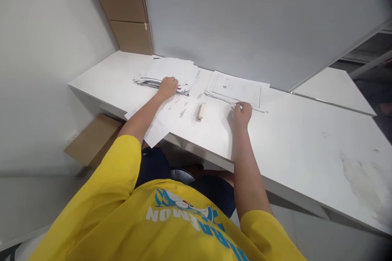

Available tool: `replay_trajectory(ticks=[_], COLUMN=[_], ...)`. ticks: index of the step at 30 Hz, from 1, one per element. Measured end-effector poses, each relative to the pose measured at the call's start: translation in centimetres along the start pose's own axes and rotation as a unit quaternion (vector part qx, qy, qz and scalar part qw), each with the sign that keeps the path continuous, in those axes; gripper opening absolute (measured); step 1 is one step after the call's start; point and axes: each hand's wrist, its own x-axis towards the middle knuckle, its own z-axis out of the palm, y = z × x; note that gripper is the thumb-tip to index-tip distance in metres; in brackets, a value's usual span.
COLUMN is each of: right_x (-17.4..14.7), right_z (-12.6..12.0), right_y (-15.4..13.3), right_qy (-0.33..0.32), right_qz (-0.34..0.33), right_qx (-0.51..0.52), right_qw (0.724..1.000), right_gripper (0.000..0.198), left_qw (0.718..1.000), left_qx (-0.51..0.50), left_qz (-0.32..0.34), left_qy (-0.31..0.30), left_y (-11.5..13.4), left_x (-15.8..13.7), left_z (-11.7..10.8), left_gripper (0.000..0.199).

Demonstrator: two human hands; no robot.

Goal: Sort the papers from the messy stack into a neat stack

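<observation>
A thick, uneven stack of paper sheets [176,67] lies toward the back of the white table. My left hand [169,87] is at its front edge, fingers curled closed on the papers, the fingertips partly hidden. Farther right rests a thinner pile of printed sheets [237,88], slightly fanned. With thumb and fingers pinched together, my right hand [243,113] grips the front edge of that pile. Between the two hands, apart from both, a small cream-coloured block that looks like a stapler [201,111] sits on the table.
Loose white sheets [157,128] hang over the front edge of the table [294,142] under my left forearm. Cardboard boxes [130,12] stand at the back left. Another brown cardboard piece [93,138] is below the table. A grey panel [245,20] rises behind it.
</observation>
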Motion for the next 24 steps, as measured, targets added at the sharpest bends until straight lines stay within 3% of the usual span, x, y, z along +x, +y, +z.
replay_trajectory(ticks=[4,10,15,24], right_x=[0.2,0.1,-0.1,0.4], right_z=[0.1,0.3,0.8,1.0], right_y=[-0.1,-0.2,0.2,-0.1], right_qy=[-0.009,-0.008,0.029,0.072], right_qz=[0.032,0.038,0.080,0.136], right_qx=[0.015,0.005,0.049,0.110], right_qw=[0.999,0.999,0.995,0.982], right_gripper=[0.020,0.019,0.018,0.021], left_qw=[0.998,0.999,0.996,0.996], left_qx=[0.036,-0.023,-0.038,-0.031], left_qz=[0.040,0.009,0.002,0.015], left_qy=[0.028,0.025,-0.080,-0.086], left_y=[-0.9,-0.9,-1.0,-0.9], left_x=[0.6,1.2,2.2,0.6], left_z=[-0.4,0.0,-0.2,-3.3], left_gripper=[0.045,0.044,0.068,0.037])
